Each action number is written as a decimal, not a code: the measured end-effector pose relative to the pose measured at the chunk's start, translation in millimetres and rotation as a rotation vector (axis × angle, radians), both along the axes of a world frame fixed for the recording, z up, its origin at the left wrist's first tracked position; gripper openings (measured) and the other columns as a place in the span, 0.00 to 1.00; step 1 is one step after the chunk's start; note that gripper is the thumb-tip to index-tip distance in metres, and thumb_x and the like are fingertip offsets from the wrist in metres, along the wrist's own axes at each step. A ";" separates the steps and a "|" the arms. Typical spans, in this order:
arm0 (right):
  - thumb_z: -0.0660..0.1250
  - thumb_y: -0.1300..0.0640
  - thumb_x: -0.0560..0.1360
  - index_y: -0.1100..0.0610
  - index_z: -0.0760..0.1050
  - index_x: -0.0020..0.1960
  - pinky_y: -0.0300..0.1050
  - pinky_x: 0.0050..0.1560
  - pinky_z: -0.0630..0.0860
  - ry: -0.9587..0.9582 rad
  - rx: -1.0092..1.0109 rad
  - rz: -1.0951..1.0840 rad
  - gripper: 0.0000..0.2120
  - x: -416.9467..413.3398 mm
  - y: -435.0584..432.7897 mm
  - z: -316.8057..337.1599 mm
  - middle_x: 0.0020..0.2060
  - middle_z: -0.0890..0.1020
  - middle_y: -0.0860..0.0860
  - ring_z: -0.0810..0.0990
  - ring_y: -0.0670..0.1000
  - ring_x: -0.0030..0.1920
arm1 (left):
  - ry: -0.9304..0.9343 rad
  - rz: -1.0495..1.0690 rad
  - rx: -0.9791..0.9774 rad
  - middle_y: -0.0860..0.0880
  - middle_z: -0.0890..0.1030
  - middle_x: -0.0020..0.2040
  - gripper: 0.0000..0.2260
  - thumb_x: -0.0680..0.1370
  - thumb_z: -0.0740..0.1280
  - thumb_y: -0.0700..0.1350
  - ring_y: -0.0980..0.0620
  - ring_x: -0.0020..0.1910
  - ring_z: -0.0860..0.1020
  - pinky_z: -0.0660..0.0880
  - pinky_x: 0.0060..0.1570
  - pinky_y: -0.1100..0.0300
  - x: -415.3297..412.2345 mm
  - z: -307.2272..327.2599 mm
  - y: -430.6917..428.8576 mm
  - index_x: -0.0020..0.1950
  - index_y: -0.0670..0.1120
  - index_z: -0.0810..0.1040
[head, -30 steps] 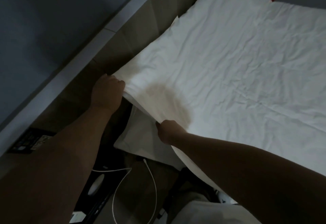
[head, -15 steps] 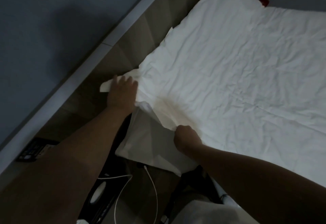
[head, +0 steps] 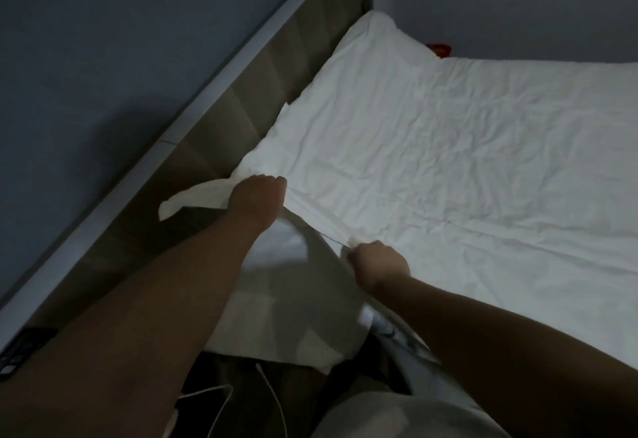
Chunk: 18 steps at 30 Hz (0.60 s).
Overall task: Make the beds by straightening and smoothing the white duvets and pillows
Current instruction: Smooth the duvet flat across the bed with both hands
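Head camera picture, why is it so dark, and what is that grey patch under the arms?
Head view: the room is dimly lit, so the wall looks dark; the white duvet is the brightest part, without glare; the grey patch is shadow on the white fabric hanging below the left hand and right hand; the fabric corner beside the left hand looks blurred.

Both hands (head: 257, 196) (head: 378, 263) grip the duvet (head: 431, 147) corner (white, creased)
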State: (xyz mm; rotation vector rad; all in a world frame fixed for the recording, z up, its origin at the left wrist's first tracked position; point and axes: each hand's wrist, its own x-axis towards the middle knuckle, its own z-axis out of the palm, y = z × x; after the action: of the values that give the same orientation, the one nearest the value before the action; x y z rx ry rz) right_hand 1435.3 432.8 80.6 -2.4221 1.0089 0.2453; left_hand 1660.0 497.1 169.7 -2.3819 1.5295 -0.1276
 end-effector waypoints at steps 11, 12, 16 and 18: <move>0.56 0.63 0.79 0.57 0.79 0.59 0.47 0.51 0.76 0.219 -0.151 -0.163 0.16 -116.6 -78.8 32.0 0.56 0.81 0.54 0.82 0.56 0.57 | 0.105 0.256 -0.162 0.38 0.79 0.51 0.14 0.84 0.55 0.41 0.35 0.59 0.78 0.74 0.57 0.46 -15.7 37.6 -64.6 0.60 0.36 0.76; 0.56 0.62 0.78 0.57 0.79 0.60 0.47 0.51 0.75 0.209 -0.183 -0.174 0.16 -120.7 -91.0 42.8 0.56 0.81 0.54 0.82 0.56 0.58 | 0.068 0.255 -0.166 0.38 0.80 0.54 0.13 0.84 0.56 0.40 0.35 0.59 0.78 0.75 0.57 0.45 -20.3 41.9 -71.1 0.60 0.36 0.77; 0.59 0.63 0.77 0.59 0.79 0.60 0.49 0.50 0.75 0.165 -0.245 -0.245 0.15 -127.7 -140.4 81.8 0.56 0.80 0.56 0.81 0.58 0.57 | -0.055 0.206 -0.267 0.38 0.82 0.55 0.09 0.80 0.62 0.34 0.37 0.56 0.81 0.78 0.53 0.46 -32.9 49.2 -98.7 0.56 0.37 0.79; 0.58 0.65 0.77 0.60 0.78 0.59 0.48 0.48 0.73 0.123 -0.251 -0.299 0.15 -126.8 -165.3 96.5 0.55 0.80 0.57 0.81 0.59 0.56 | -0.077 0.199 -0.311 0.37 0.81 0.55 0.09 0.80 0.61 0.33 0.36 0.56 0.81 0.77 0.54 0.45 -31.9 47.8 -115.7 0.56 0.35 0.79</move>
State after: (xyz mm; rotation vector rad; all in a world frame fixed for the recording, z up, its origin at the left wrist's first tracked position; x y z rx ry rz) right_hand 1308.5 267.6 177.1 -2.4533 1.5194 0.1730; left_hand 1628.1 381.4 217.5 -2.7169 1.3088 -0.4360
